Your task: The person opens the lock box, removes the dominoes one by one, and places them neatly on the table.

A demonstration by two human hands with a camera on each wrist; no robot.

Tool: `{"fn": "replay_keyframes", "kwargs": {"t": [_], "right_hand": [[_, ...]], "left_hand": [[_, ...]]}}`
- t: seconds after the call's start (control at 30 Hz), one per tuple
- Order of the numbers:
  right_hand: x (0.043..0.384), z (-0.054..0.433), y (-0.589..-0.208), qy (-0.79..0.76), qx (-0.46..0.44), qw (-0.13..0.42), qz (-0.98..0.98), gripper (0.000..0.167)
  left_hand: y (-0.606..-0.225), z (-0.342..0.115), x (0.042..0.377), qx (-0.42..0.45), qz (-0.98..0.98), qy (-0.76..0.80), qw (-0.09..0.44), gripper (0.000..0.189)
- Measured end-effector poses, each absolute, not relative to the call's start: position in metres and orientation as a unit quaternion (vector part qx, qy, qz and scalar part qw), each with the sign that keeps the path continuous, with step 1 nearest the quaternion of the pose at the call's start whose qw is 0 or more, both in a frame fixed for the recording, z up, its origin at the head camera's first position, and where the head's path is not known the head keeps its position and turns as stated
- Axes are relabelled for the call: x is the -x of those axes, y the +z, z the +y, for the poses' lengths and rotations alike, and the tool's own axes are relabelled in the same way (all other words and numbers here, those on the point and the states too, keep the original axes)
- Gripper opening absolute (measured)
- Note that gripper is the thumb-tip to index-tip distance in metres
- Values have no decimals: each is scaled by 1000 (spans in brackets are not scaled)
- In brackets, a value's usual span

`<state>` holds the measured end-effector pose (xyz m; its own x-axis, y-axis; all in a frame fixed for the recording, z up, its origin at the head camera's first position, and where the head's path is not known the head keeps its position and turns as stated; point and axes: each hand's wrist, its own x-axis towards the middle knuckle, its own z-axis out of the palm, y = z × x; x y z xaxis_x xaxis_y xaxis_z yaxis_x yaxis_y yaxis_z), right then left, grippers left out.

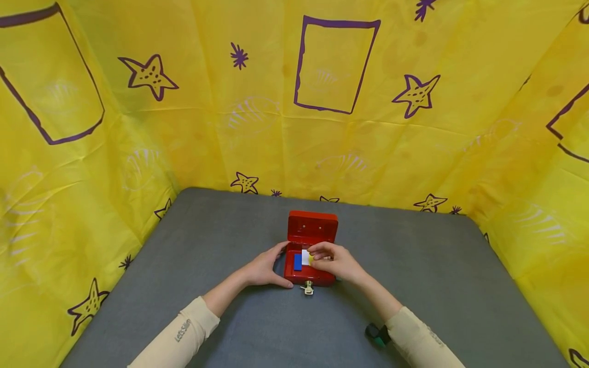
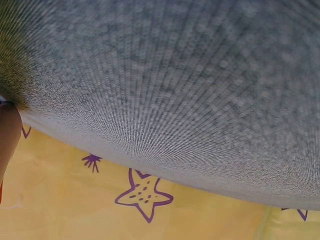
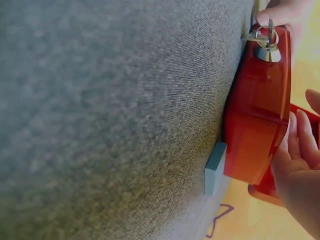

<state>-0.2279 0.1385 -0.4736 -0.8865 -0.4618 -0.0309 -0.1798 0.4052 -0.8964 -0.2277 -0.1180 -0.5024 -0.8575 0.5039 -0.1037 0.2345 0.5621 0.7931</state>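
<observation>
A red cash box point(image 1: 310, 276) stands with its lid point(image 1: 313, 226) raised at the back. My left hand point(image 1: 264, 267) holds its left side, thumb at the front corner and fingers at the rear. Over the box's right half, my right hand point(image 1: 337, 260) pinches a small yellow piece point(image 1: 311, 259) between thumb and fingertips. Inside the box lie a blue block point(image 1: 297, 262) and a white piece point(image 1: 304, 257), the latter partly covered by my right fingers. Keys point(image 1: 308, 290) hang from the front lock. The left wrist view catches only a bit of my left hand point(image 2: 7, 135).
A pale teal block point(image 3: 215, 169) sits on the grey tabletop point(image 3: 125, 100) against the box's right side, mostly hidden in the head view. Yellow curtain point(image 1: 257, 128) with purple drawings surrounds the table's back and sides. A black and green device point(image 1: 377, 335) shows near my right sleeve.
</observation>
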Motion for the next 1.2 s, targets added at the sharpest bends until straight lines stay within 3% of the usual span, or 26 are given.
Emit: {"fn": "replay_keyframes", "kwargs": {"t": [1.2], "right_hand": [[236, 112, -483, -368, 311, 56, 874, 33]], "left_hand": [[-504, -120, 229, -226, 866, 419, 153, 103]]}}
